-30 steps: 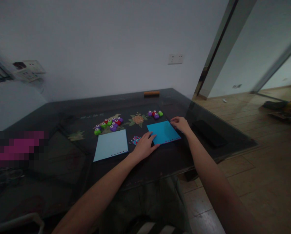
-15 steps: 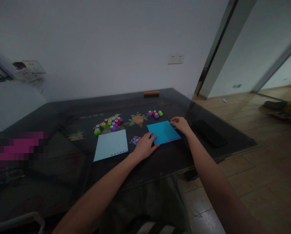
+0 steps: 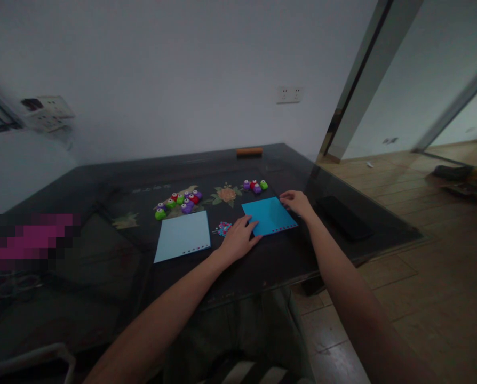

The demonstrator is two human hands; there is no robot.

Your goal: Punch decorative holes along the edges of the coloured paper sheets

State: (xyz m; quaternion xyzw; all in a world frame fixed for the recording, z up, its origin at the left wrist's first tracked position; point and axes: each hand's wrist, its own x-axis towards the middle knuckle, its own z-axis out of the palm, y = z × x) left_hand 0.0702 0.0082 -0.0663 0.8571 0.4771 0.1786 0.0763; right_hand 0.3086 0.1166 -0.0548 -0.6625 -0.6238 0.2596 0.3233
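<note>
A bright blue square sheet (image 3: 271, 214) lies flat on the dark table, with a row of small dark reddish dots along its near edge. My left hand (image 3: 239, 237) rests on the sheet's left edge, fingers spread. At the far right corner, the fingertips of my right hand (image 3: 294, 202) are pinched together; whatever is between them is too small to make out. A small pile of pink, blue and white bits (image 3: 223, 229) lies just left of my left hand. Further left is a pale blue sheet (image 3: 184, 234) with similar dots along its near edge.
Several purple, green and red round toys with eyes (image 3: 180, 200) sit behind the pale sheet. A smaller toy group (image 3: 256, 186) stands behind the blue one. A black flat object (image 3: 344, 217) lies at right, a brown cylinder (image 3: 249, 152) near the wall.
Both hands stay at the same places on the blue sheet. The whole view has shifted very slightly; no object has visibly moved on the table.
</note>
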